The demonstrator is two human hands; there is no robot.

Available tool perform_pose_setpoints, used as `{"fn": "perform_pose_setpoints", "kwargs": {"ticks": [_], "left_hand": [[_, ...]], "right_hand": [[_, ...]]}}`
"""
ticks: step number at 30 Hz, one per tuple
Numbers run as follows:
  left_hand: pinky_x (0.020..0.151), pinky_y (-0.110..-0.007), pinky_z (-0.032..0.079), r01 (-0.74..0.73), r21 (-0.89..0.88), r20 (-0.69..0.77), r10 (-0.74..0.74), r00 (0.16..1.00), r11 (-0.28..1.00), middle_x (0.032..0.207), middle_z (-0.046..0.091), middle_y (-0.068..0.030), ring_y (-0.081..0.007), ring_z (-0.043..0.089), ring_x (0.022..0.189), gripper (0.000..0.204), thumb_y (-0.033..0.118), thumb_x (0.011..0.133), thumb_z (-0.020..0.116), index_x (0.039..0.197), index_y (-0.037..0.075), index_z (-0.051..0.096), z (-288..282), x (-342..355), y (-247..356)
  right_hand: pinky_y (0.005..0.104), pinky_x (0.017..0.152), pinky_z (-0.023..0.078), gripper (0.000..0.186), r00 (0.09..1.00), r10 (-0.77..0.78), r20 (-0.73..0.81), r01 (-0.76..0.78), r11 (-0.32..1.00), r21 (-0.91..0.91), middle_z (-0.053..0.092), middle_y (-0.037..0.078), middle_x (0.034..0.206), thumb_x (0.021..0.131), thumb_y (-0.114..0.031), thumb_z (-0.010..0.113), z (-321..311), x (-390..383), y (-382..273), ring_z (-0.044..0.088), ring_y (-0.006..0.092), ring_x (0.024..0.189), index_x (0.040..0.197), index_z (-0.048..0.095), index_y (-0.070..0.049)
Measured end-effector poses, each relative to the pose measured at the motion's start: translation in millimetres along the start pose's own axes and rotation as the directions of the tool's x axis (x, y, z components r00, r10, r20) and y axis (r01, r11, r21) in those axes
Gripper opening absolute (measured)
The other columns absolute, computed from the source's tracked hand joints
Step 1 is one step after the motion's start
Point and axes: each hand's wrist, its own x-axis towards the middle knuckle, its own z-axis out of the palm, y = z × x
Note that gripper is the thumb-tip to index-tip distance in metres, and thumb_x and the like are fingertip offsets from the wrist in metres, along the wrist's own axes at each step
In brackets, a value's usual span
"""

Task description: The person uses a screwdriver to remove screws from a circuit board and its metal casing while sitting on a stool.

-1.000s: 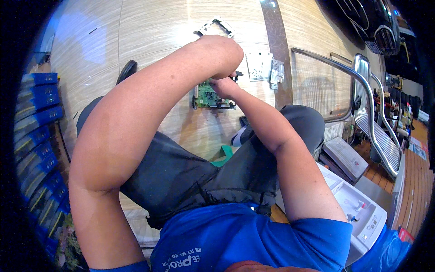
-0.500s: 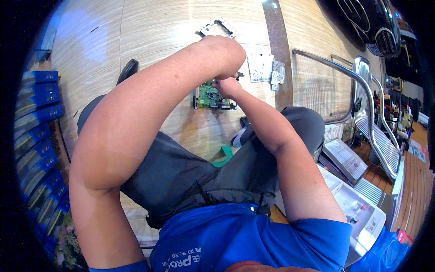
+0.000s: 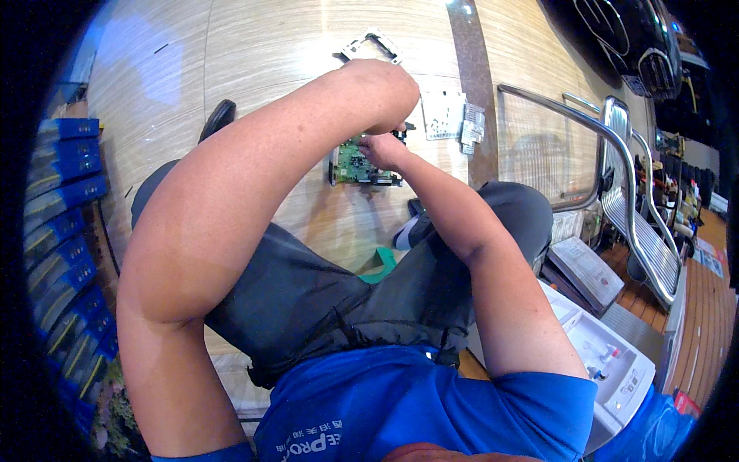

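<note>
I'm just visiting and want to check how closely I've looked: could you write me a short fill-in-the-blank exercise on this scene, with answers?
1. The right hand is at a circuit board whose main colour is ____.
2. Of left and right, the pale plate with small holes lies on the ____ side of the circuit board.
3. The short-sleeved shirt is mainly ____.

Missing words: green; right; blue.

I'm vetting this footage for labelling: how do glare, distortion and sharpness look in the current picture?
Head view: white glare and a bluish patch on the wood-grain floor; same view: the dark floor strip bows, corners go black; head view again: on the green circuit board, fine detail is indistinct.
</note>
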Motion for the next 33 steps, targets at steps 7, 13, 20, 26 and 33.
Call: {"fn": "perform_pose_setpoints", "kwargs": {"ticks": [7,13,20,26,33], "left_hand": [[0.076,-0.043,0.058,-0.017,0.032,-0.006,0.017,1.000,0.999,0.099,0.073,-0.0152,-0.0297,0.071,0.093,0.028,0.030,0.086,0.074,0.098,0.004,0.075,-5,2,8],[0.080,-0.045,0.057,-0.009,0.019,0.008,0.009,1.000,1.000,0.100,0.072,-0.0183,-0.0335,0.070,0.097,0.033,0.032,0.086,0.073,0.098,0.002,0.073,-2,-2,1],[0.080,-0.044,0.057,-0.013,0.025,-0.006,0.013,1.000,1.000,0.100,0.073,-0.0177,-0.0331,0.070,0.096,0.032,0.032,0.085,0.073,0.098,0.002,0.073,-1,4,4],[0.077,-0.044,0.058,-0.012,0.030,0.000,0.012,1.000,0.999,0.097,0.073,-0.0181,-0.0331,0.071,0.094,0.032,0.031,0.084,0.074,0.097,0.002,0.073,2,3,0],[0.077,-0.045,0.058,-0.010,-0.011,-0.020,0.010,1.000,1.000,0.096,0.073,-0.0191,-0.0335,0.071,0.093,0.030,0.029,0.084,0.075,0.095,0.002,0.074,-1,-3,1]], "right_hand": [[0.0483,0.096,0.048,0.027,0.979,-0.010,-0.204,0.001,0.999,-0.047,0.063,0.023,0.119,0.092,-0.026,0.063,12,-3,20,0.061,0.0396,0.109,0.105,0.070,-0.004],[0.0477,0.090,0.054,0.029,0.975,0.044,-0.216,-0.057,0.997,-0.053,0.066,0.022,0.115,0.092,-0.029,0.064,15,5,15,0.066,0.0379,0.103,0.099,0.070,-0.001],[0.0469,0.089,0.054,0.018,0.963,-0.017,-0.270,-0.008,0.996,-0.092,0.063,0.021,0.120,0.086,-0.008,0.058,25,10,34,0.065,0.0377,0.107,0.098,0.071,-0.005],[0.0483,0.103,0.043,0.028,0.961,-0.137,-0.242,0.138,0.990,-0.013,0.060,0.023,0.127,0.092,-0.011,0.055,17,5,20,0.055,0.0406,0.121,0.117,0.068,-0.006],[0.0488,0.103,0.042,0.023,0.999,0.027,-0.026,-0.027,1.000,0.007,0.061,0.023,0.124,0.093,-0.019,0.059,8,4,8,0.055,0.0409,0.120,0.106,0.072,-0.005]]}}
